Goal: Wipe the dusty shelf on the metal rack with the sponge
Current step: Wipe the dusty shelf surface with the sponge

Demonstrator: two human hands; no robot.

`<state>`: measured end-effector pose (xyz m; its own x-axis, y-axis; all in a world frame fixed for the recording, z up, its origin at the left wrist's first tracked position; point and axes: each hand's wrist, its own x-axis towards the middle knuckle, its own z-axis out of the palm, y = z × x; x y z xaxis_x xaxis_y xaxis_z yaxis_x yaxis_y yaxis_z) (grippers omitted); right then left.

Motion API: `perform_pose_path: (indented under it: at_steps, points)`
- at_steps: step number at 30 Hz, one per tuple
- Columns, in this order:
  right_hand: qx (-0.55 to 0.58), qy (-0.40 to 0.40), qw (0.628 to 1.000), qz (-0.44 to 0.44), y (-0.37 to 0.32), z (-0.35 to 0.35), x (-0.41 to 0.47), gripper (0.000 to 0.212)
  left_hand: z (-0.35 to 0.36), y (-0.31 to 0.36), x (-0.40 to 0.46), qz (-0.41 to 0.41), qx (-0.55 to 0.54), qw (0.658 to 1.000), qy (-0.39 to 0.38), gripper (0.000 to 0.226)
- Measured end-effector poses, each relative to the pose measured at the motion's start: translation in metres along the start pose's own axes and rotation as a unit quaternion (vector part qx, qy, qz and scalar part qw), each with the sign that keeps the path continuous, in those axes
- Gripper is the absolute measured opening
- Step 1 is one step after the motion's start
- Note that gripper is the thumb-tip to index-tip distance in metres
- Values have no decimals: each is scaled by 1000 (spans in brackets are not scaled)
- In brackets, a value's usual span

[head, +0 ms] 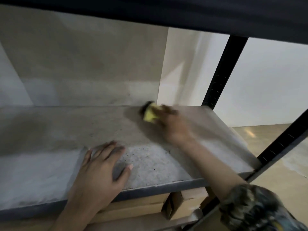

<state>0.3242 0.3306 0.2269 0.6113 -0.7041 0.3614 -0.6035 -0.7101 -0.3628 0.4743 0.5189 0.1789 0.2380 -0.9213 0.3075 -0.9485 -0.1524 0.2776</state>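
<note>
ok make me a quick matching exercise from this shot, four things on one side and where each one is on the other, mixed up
Things:
1. sponge
2. left hand
3. cardboard boxes
4. right hand

Places:
a. under the shelf
b. flat near the shelf's front edge
c. held at the back of the shelf
d. far right of the shelf, gripping

Pairs: 1-c, 2-b, 3-a, 4-d

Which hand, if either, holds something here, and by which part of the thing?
The right hand grips the yellow sponge by its near end. The left hand holds nothing; it rests flat on the shelf.
</note>
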Motion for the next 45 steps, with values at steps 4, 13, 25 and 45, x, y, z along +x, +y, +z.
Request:
perform_pose_path:
  at_steps: [4,13,25,45]
  points:
    - [-39,-133,983,-117,-53,57,27,42,0,0,-1,-11,-9,1000,-1,62]
    - [-113,-73,977,162,18,39,69,34,0,-1,0,-16,-14,1000,-2,59]
    - [-161,70,907,383,131,-59,-12,35,0,-1,0,-16,-20,1000,-3,60]
    - [-161,8,933,323,121,-19,21,32,2,-2,1,-7,4,1000,3,58]
